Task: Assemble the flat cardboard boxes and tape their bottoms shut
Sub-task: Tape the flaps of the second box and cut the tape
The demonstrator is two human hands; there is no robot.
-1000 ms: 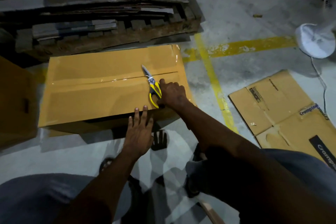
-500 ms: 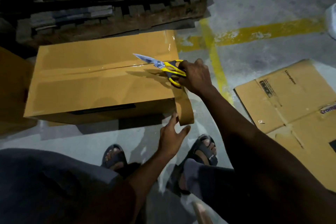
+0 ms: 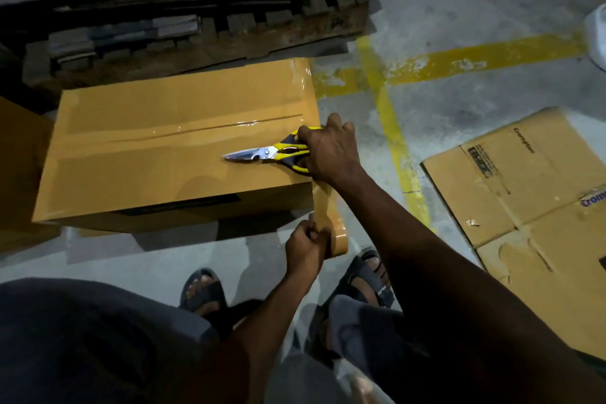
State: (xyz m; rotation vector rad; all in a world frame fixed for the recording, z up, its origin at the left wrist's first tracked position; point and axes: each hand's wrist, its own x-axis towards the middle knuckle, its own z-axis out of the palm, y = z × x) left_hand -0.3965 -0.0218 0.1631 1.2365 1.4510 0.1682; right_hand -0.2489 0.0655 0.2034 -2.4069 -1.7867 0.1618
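An assembled brown cardboard box (image 3: 157,154) lies on the floor with clear tape along its top seam. My right hand (image 3: 331,151) grips yellow-handled scissors (image 3: 269,154) at the box's right edge, the shut blades pointing left and lying over the box top. A strip of brown tape runs down from under that hand to the tape roll (image 3: 337,236), which hangs beside the box's front right corner. My left hand (image 3: 305,243) holds the roll from the left, fingers curled on it.
A pallet stacked with flat cardboard (image 3: 183,0) stands behind the box. A flattened printed carton (image 3: 531,187) lies on the floor at the right. Yellow floor lines (image 3: 390,115) cross beside the box. Another brown box (image 3: 16,167) sits at the left edge. My sandalled feet (image 3: 203,289) are below.
My left hand moved from the box's front edge down to the hanging tape roll and took hold of it. My right hand carried the scissors to the box's right edge, blades now pointing left.
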